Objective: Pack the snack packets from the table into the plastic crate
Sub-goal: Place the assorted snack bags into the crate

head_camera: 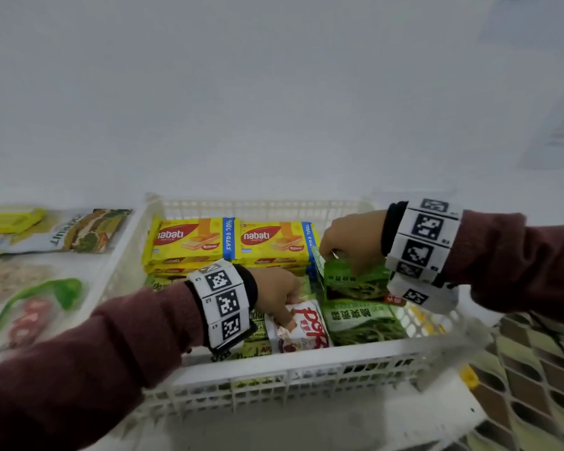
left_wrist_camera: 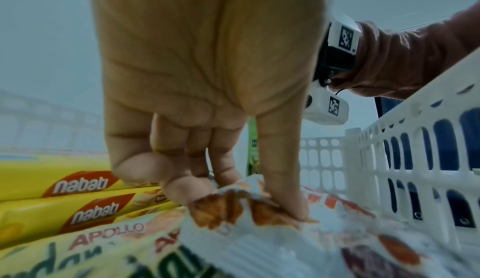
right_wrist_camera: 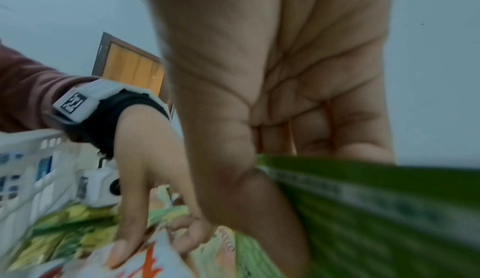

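Observation:
A white plastic crate (head_camera: pixel 306 359) holds yellow Nabati wafer packs (head_camera: pixel 189 242) at the back and green and white packets in front. My left hand (head_camera: pixel 280 297) is inside it and pinches the top edge of a white and red packet (head_camera: pixel 302 327) between thumb and fingers (left_wrist_camera: pixel 283 196). My right hand (head_camera: pixel 345 242) grips the top of a green packet (head_camera: pixel 355 281) that stands upright at the crate's right side, thumb in front (right_wrist_camera: pixel 249 200). Another green packet (head_camera: pixel 365 323) lies flat in front of it. A yellow-green Apollo packet (left_wrist_camera: pixel 85 247) lies under the white one.
Several snack packets lie on the white table left of the crate: a grey one with pictured food (head_camera: pixel 62 232), a clear one with a green and red print (head_camera: pixel 36 310), a yellow one (head_camera: pixel 10 219). A patterned floor (head_camera: pixel 534 369) shows beyond the table's right edge.

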Demonstrator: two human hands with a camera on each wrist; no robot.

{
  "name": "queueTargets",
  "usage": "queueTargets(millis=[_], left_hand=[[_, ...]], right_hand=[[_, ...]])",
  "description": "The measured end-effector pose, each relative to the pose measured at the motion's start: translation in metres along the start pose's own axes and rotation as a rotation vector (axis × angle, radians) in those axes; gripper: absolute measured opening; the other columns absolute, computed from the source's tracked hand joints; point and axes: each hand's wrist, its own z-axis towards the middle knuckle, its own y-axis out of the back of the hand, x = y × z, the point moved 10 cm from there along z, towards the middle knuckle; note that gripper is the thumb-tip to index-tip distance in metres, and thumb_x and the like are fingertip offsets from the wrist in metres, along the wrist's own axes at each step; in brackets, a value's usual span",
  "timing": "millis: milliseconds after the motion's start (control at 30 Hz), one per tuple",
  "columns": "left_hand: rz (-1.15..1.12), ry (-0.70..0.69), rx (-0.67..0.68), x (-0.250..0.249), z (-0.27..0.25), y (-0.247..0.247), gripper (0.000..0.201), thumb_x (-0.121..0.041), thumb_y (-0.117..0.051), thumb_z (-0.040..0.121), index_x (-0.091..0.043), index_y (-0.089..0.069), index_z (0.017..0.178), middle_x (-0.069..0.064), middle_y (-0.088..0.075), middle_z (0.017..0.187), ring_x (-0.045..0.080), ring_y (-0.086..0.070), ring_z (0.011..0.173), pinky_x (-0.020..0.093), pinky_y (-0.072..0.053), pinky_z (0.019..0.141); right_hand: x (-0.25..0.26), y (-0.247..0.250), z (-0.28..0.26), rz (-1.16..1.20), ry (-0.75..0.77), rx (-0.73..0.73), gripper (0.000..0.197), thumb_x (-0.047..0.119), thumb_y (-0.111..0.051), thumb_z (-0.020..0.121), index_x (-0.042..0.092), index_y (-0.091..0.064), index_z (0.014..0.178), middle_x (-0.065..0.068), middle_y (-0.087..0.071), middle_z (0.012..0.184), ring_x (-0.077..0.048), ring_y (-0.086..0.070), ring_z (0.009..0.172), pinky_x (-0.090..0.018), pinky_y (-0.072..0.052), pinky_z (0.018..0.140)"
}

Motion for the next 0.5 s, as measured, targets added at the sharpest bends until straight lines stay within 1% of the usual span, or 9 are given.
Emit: queueTargets(millis=[100, 200, 267, 300, 367, 400, 433, 467, 500], left_hand=[[0.012, 0.01, 0.023, 0.003, 0.0, -0.001, 0.029, -0.027, -0.063, 0.087, -0.005, -0.055, 0.104, 0.012, -0.058, 0.108, 0.017, -0.043, 0.083, 0.016, -0.03, 0.054], [0.008, 0.053, 0.052, 0.012, -0.007, 0.006, 0.023, -0.029, -0.063, 0.087, -0.011, -0.05, 0.096, 0.005, -0.051, 0.093, 0.016, -0.044, 0.073, 0.016, -0.03, 0.053], [-0.037, 0.071, 0.087, 0.019, -0.013, 0.013, 0.023, -0.028, -0.063, 0.087, -0.009, -0.055, 0.098, 0.004, -0.054, 0.086, 0.012, -0.045, 0.065, 0.014, -0.035, 0.051], [-0.063, 0.078, 0.083, 0.022, -0.016, 0.018, 0.026, -0.027, -0.064, 0.086, -0.007, -0.056, 0.101, 0.004, -0.056, 0.086, 0.014, -0.049, 0.068, 0.013, -0.038, 0.053], [-0.137, 0.127, 0.036, 0.035, -0.022, 0.031, 0.038, -0.024, -0.066, 0.085, -0.007, -0.051, 0.116, 0.007, -0.062, 0.102, 0.022, -0.059, 0.087, 0.022, -0.048, 0.067], [-0.176, 0.155, 0.014, 0.04, -0.025, 0.037, 0.046, -0.022, -0.067, 0.084, -0.008, -0.046, 0.123, 0.008, -0.062, 0.113, 0.025, -0.061, 0.099, 0.029, -0.05, 0.078], [-0.203, 0.168, -0.002, 0.044, -0.027, 0.041, 0.053, -0.021, -0.068, 0.083, -0.01, -0.042, 0.128, 0.009, -0.061, 0.121, 0.027, -0.06, 0.106, 0.034, -0.05, 0.086], [-0.214, 0.17, -0.017, 0.048, -0.029, 0.044, 0.057, -0.021, -0.068, 0.083, -0.012, -0.04, 0.132, 0.009, -0.06, 0.124, 0.027, -0.059, 0.11, 0.036, -0.049, 0.091], [-0.213, 0.165, -0.034, 0.051, -0.03, 0.048, 0.058, -0.022, -0.068, 0.083, -0.013, -0.04, 0.134, 0.008, -0.059, 0.126, 0.026, -0.059, 0.111, 0.035, -0.048, 0.092]], right_hand=[[0.016, -0.03, 0.005, 0.006, 0.059, 0.172, 0.038, 0.014, -0.062, 0.086, 0.01, -0.055, 0.124, 0.007, -0.043, 0.074, -0.01, -0.04, 0.062, -0.011, -0.027, 0.049], [0.025, -0.067, 0.008, 0.158, 0.067, 0.402, 0.038, 0.024, -0.061, 0.089, 0.003, -0.061, 0.121, -0.006, -0.067, 0.102, -0.012, -0.053, 0.076, -0.018, -0.043, 0.067], [0.025, -0.071, 0.01, 0.211, 0.077, 0.439, 0.037, 0.023, -0.061, 0.089, 0.001, -0.062, 0.119, -0.013, -0.066, 0.113, -0.013, -0.056, 0.076, -0.026, -0.047, 0.075], [0.024, -0.069, 0.014, 0.203, 0.086, 0.427, 0.039, 0.023, -0.061, 0.089, 0.002, -0.06, 0.122, -0.01, -0.066, 0.11, -0.011, -0.057, 0.072, -0.024, -0.048, 0.073], [0.024, -0.068, 0.021, 0.148, 0.099, 0.415, 0.046, 0.022, -0.06, 0.09, 0.005, -0.05, 0.132, -0.002, -0.058, 0.117, -0.003, -0.059, 0.068, -0.013, -0.047, 0.067], [0.027, -0.069, 0.024, 0.107, 0.11, 0.406, 0.051, 0.022, -0.06, 0.09, 0.007, -0.045, 0.136, 0.0, -0.05, 0.126, 0.002, -0.062, 0.084, -0.011, -0.046, 0.074], [0.032, -0.073, 0.027, 0.056, 0.132, 0.406, 0.055, 0.023, -0.061, 0.089, 0.01, -0.041, 0.139, -0.001, -0.042, 0.14, -0.001, -0.056, 0.11, -0.014, -0.042, 0.088], [0.037, -0.08, 0.03, 0.005, 0.151, 0.43, 0.058, 0.023, -0.062, 0.088, 0.012, -0.04, 0.14, -0.003, -0.035, 0.147, -0.01, -0.043, 0.128, -0.017, -0.037, 0.096], [0.04, -0.088, 0.035, -0.033, 0.165, 0.442, 0.057, 0.024, -0.063, 0.087, 0.012, -0.042, 0.139, -0.005, -0.035, 0.148, -0.017, -0.038, 0.133, -0.017, -0.037, 0.096]])
